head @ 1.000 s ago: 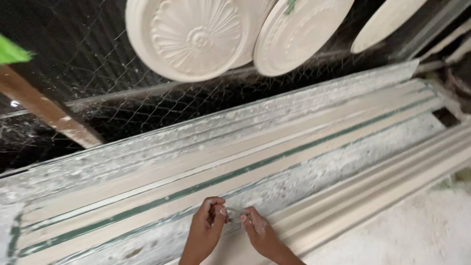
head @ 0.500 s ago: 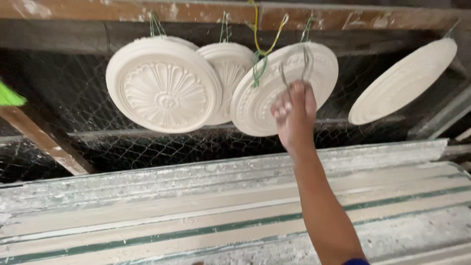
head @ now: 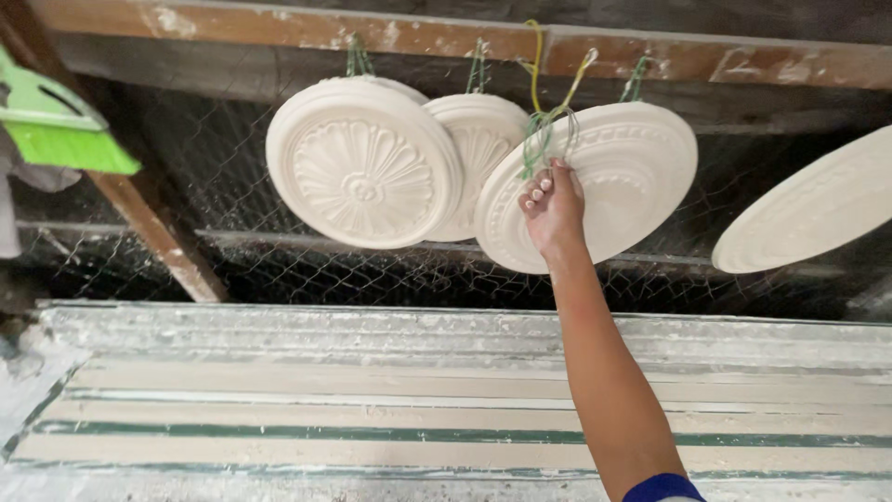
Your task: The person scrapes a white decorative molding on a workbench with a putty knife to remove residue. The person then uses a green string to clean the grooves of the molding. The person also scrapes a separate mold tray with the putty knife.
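My right hand is raised, its fingers closed on a bundle of thin green wire loops that hangs by a yellow cord from a wooden beam. Right behind the hand hangs a round white plaster medallion. Two more medallions hang to its left, the nearest partly covered and the leftmost showing a flower relief. My left hand is out of sight.
A fourth white disc hangs at the right edge. Wire mesh runs behind the medallions. Below lies a long plaster-dusted moulding bench with green stripes. A green plastic object and a slanted wooden post are at left.
Both hands were down on the bench a second ago. The view has tilted up, my right arm has risen to the hanging wire, and the left hand has left the view.
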